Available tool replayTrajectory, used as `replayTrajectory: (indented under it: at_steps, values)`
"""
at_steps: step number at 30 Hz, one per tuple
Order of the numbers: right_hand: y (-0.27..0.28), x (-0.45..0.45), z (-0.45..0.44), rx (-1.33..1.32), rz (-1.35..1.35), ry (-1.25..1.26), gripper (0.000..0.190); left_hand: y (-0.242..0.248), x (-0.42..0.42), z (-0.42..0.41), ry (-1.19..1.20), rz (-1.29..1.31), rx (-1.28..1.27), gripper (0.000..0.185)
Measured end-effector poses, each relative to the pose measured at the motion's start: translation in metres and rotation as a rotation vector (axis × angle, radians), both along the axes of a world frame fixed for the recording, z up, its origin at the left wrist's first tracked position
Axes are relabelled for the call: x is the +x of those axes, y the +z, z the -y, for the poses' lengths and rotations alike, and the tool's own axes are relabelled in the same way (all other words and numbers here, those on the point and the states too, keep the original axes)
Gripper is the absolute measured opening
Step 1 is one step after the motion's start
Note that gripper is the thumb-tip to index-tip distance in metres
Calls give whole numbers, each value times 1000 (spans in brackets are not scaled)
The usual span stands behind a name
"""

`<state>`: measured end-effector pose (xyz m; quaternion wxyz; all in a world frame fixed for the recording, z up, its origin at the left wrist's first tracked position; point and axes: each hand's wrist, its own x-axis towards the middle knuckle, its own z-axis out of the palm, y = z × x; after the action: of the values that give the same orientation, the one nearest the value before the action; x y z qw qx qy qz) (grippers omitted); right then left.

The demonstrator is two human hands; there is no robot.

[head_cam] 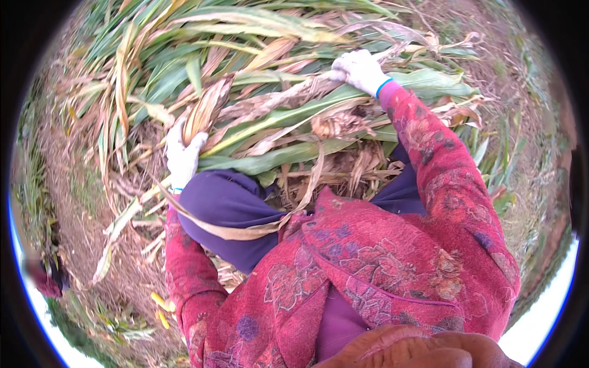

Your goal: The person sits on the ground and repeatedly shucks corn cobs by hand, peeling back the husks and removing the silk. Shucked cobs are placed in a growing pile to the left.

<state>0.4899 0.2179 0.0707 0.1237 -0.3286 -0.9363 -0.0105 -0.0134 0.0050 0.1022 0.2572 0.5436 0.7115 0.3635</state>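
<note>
My left hand (184, 149), in a white knit glove, is closed round the lower end of an ear of corn (207, 108) in its dry brown husk. The ear's tip points up and away from me. Farther off to the right, my gloved right hand (359, 72) is curled into a fist on dry corn leaves (317, 87) at the pile. Its fingertips are hidden underneath. Between the hands lie a long green corn leaf (285, 117) and a crumpled dry husk (340, 124).
A heap of cut corn stalks (170, 87) spreads before my knees. A loose dry leaf (239, 232) lies across my thigh. Bare yellow corn ears (161, 306) rest on the straw-strewn ground at lower left. Another person (43, 278) is partly visible at the far left rim.
</note>
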Motion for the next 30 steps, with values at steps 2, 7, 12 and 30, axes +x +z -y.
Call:
replayTrajectory:
  at_steps: [2, 7, 12, 30]
  values:
    - [5, 15, 11, 125, -39, 55, 29, -6, 1, -5, -15, -32, -32, 69]
    - [24, 72, 3, 108, 98, -89, 29, -16, 4, -12, -29, -40, -59, 67]
    - [95, 105, -1, 37, 105, -199, 33, -54, 4, 0, -36, -124, -278, 75]
    - [117, -232, 192, -12, -553, 294, 25, 145, -6, 97, 298, 1425, 433, 71]
